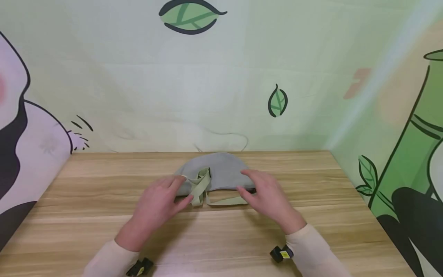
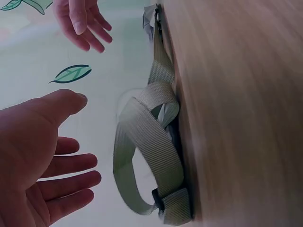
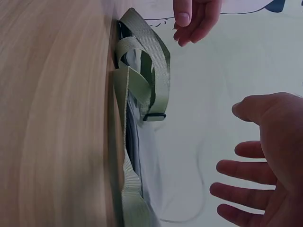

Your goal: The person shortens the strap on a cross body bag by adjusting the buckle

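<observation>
A flat, half-round grey fabric bag [image 1: 225, 169] lies on the wooden table, its curved edge toward the wall. Its pale green webbing strap [image 1: 200, 188] is looped and twisted at the near left, with a dark slider buckle [image 3: 155, 117] on it. Above the bag's left end hovers my left hand [image 1: 157, 202], fingers spread and holding nothing. My right hand [image 1: 268, 196] hangs over the right end, its fingers also apart and relaxed. Both wrist views show a gap between palm and strap. My hands hide the bag's two ends in the head view.
The wooden table [image 1: 221, 238] ends at the back against a printed cloth wall [image 1: 138, 96] with leaf drawings. A dark wrist camera [image 1: 140, 266] sits by the left sleeve and another wrist camera [image 1: 282, 254] by the right sleeve.
</observation>
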{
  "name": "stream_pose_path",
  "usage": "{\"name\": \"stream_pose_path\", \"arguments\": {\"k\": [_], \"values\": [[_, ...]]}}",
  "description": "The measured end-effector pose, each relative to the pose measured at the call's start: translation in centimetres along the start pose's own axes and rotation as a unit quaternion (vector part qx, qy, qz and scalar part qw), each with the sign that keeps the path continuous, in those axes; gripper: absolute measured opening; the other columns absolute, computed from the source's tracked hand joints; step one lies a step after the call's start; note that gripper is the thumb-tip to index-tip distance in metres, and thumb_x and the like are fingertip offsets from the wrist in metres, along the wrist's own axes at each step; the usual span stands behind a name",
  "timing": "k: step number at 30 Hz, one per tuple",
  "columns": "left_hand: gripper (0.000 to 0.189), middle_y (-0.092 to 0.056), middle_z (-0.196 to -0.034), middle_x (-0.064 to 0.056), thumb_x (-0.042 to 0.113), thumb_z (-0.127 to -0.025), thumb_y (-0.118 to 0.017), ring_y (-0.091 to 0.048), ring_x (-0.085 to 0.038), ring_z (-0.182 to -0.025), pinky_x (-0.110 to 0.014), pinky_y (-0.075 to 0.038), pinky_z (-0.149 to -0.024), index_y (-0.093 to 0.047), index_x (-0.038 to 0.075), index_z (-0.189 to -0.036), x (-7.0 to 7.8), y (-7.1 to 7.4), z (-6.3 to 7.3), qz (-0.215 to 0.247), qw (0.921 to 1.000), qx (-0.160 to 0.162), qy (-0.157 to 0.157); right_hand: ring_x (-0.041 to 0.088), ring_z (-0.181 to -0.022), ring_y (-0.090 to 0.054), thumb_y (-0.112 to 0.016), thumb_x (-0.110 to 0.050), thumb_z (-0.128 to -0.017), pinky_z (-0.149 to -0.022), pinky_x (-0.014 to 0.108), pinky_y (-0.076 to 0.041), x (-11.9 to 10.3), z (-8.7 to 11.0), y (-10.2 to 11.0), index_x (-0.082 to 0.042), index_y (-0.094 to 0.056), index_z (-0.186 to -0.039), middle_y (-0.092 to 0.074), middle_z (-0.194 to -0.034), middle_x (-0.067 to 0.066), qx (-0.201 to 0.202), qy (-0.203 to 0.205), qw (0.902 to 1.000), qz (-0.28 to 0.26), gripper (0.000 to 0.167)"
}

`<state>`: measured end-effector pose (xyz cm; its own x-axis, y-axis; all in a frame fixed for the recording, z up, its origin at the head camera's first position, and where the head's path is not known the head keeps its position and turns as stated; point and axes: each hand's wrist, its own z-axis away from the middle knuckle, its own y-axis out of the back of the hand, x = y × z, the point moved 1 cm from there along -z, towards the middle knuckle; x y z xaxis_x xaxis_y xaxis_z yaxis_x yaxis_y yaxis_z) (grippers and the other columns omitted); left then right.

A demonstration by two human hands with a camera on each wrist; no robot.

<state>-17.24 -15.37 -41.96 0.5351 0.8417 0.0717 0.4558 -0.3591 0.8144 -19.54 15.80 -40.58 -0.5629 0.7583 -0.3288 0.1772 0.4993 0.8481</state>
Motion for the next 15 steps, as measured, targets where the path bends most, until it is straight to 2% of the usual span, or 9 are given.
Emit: {"name": "stream_pose_path", "arguments": {"k": [6,15], "values": [[0.050,-0.079,-0.112,-0.012,0.039,-0.087,-0.090,-0.077,-0.032,-0.102,-0.047,-0.064,-0.092,-0.072,0.003,-0.117,0.3,-0.9,-0.2,-0.012,0.9996,-0.017,-0.021,0.038,-0.122,-0.073,-0.080,-0.026,-0.099,-0.105,0.055,-0.058,-0.2,-0.4,-1.1,0.001,-0.070,-0.133,-0.076,-0.131,0.017,-0.003,0.024,0.9997,-0.003,0.044],[0.050,-0.077,-0.114,-0.011,0.040,-0.088,-0.089,-0.075,-0.030,-0.105,-0.045,-0.063,-0.095,-0.073,0.002,-0.117,0.9,-2.0,-1.1,-0.043,0.9977,-0.026,-0.046,0.034,-0.124,-0.072,-0.078,-0.027,-0.100,-0.107,0.053,-0.057,-1.2,-1.0,-2.3,-0.002,-0.072,-0.129,-0.077,-0.130,0.014,-0.039,0.025,0.9989,-0.003,0.038]]}}
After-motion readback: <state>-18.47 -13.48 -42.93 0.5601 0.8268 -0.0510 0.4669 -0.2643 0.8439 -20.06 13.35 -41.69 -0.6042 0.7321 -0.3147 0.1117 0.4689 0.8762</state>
